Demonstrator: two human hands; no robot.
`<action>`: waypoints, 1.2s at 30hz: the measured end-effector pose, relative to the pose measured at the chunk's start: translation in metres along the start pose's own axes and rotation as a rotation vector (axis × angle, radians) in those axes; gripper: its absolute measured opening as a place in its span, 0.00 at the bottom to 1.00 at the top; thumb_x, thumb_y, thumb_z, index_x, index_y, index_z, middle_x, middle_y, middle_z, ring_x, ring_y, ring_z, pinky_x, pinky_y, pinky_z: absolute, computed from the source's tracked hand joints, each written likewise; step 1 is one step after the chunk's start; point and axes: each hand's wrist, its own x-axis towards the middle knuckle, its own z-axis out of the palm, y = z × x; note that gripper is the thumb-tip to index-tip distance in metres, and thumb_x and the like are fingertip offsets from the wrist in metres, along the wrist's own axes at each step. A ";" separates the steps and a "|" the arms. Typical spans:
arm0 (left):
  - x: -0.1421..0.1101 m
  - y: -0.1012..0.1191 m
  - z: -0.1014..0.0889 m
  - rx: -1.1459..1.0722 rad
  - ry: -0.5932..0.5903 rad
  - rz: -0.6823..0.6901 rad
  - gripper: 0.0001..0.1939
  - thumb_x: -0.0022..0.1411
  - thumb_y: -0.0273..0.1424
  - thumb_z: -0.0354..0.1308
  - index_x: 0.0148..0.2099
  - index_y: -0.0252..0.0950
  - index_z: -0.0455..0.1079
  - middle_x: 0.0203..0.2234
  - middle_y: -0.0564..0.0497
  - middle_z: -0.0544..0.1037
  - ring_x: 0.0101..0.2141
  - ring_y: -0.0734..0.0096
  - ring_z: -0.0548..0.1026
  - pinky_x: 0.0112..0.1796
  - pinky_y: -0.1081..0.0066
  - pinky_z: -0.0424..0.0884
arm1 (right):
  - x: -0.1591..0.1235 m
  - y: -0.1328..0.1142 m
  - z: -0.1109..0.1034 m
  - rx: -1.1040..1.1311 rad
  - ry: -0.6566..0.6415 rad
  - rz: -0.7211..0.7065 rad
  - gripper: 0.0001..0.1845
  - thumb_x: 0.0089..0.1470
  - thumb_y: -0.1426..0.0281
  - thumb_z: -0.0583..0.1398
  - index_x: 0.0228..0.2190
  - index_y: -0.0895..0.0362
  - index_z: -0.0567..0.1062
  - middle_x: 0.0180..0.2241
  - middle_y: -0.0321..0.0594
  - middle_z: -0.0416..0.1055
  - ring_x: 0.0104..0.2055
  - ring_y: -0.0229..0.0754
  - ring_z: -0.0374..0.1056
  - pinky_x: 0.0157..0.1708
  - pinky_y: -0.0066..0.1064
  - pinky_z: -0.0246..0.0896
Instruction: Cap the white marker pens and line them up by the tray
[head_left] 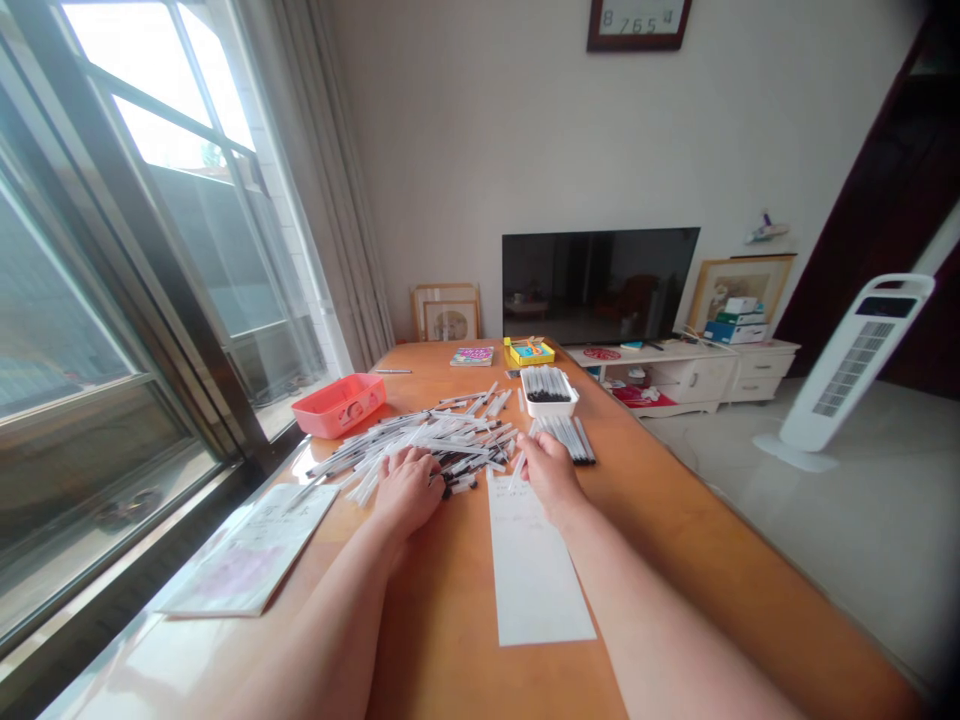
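A loose pile of clear pen barrels and black-tipped pen parts [450, 430] spreads over the wooden table. My left hand [409, 490] rests on the pile's near edge, its fingers curled down among the pieces; what they grip, if anything, is hidden. Between the thumb and fingers of my right hand [551, 472] is a clear pen barrel [517, 470], held over the top of a white paper sheet [536, 575]. Just beyond that hand lies a row of pens with black ends [566, 440]. Behind the row, a white tray [551, 409] holds several more, lined up.
A red plastic box [337, 408] stands left of the pile, and a booklet [251, 550] lies nearer on that side. At the far end are a yellow box [529, 352], a colourful book [472, 356] and a single pen [394, 371]. The table's right edge [720, 510] drops to the floor.
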 end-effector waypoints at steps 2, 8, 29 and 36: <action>0.000 -0.001 0.000 -0.010 0.002 -0.021 0.11 0.62 0.33 0.53 0.42 0.43 0.76 0.57 0.47 0.75 0.61 0.51 0.63 0.62 0.50 0.52 | 0.001 0.002 0.000 0.001 -0.004 0.002 0.19 0.53 0.53 0.63 0.24 0.52 0.66 0.20 0.35 0.73 0.18 0.36 0.60 0.19 0.29 0.53; 0.001 -0.002 0.000 -0.027 -0.023 -0.085 0.09 0.59 0.32 0.55 0.41 0.41 0.73 0.51 0.44 0.77 0.58 0.50 0.65 0.61 0.48 0.52 | 0.001 0.003 0.000 -0.024 0.000 0.004 0.19 0.54 0.53 0.63 0.23 0.53 0.66 0.20 0.36 0.73 0.18 0.36 0.61 0.20 0.29 0.54; -0.009 0.035 -0.009 -0.020 0.028 0.100 0.13 0.67 0.35 0.53 0.47 0.50 0.79 0.61 0.50 0.71 0.67 0.48 0.55 0.66 0.39 0.42 | 0.001 0.003 0.002 -0.065 0.016 -0.009 0.20 0.53 0.52 0.63 0.23 0.53 0.66 0.19 0.35 0.72 0.18 0.37 0.62 0.20 0.29 0.55; -0.011 0.055 0.000 0.003 -0.091 0.296 0.20 0.71 0.41 0.50 0.62 0.61 0.70 0.69 0.60 0.62 0.72 0.43 0.41 0.66 0.33 0.31 | 0.000 0.001 0.001 -0.056 0.001 -0.033 0.20 0.54 0.52 0.62 0.23 0.53 0.66 0.19 0.35 0.72 0.18 0.37 0.61 0.20 0.29 0.55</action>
